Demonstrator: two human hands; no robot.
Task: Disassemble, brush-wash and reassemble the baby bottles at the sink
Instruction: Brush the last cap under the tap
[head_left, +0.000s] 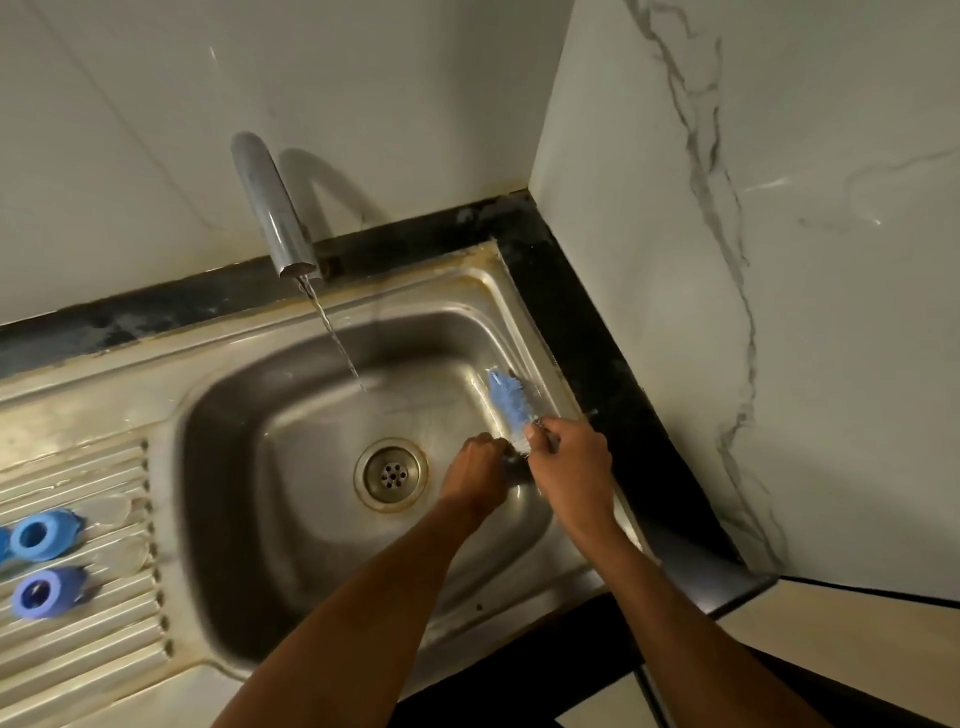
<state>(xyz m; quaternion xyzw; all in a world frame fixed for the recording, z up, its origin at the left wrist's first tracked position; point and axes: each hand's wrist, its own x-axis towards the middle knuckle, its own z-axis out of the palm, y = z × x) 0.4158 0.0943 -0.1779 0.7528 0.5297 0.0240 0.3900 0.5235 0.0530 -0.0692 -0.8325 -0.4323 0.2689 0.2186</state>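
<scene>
Light blue bristled brush (506, 397) at right, steel-grey sink (270, 374), two blue bottle rings (39, 564) at left, white grey-veined marble wall (753, 260), black counter edge (582, 332)

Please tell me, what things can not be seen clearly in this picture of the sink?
- Head view: what the left hand holds is hidden by its own fingers.
- The brush handle is covered by the right hand.
- The two blue rings on the drainboard are blurred; something blue beside them is cut by the left edge.
</scene>
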